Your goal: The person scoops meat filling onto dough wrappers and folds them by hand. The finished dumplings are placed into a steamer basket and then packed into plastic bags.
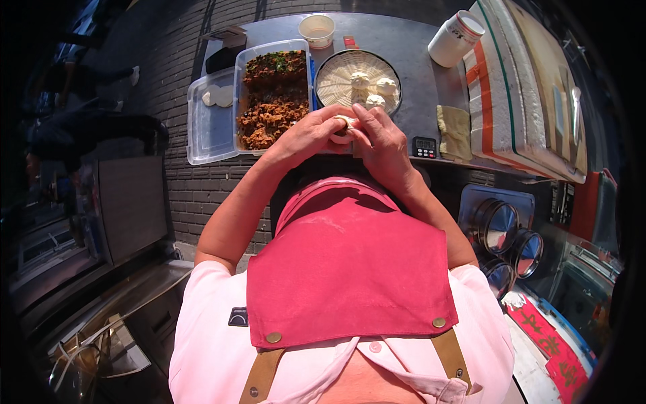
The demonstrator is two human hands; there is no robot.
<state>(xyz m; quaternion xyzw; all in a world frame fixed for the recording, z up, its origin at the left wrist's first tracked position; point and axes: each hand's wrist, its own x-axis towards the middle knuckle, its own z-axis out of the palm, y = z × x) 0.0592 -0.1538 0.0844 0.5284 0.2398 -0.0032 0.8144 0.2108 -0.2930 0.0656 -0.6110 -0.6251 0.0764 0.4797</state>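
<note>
My left hand (314, 127) cups a small bun of pale dough (345, 121) with dark filling showing at its top. The fingers of my right hand (382, 135) pinch the dough's edge from the other side. Just beyond my hands, several pleated buns (360, 81) sit on a round woven steamer tray (333, 76). To its left stands a clear plastic tub (272, 44) of minced filling (275, 118), with green bits at the far end. Round dough wrappers (218, 96) lie on a clear plastic lid (209, 136) left of the tub.
A metal table (414, 50) carries a paper bowl (317, 31), a white jar (455, 39), a digital timer (424, 147) and a folded cloth (454, 131). Taped foam boxes (497, 96) stand at the right edge. Round metal steamer rings (499, 227) lie lower right. A person (96, 134) is at far left.
</note>
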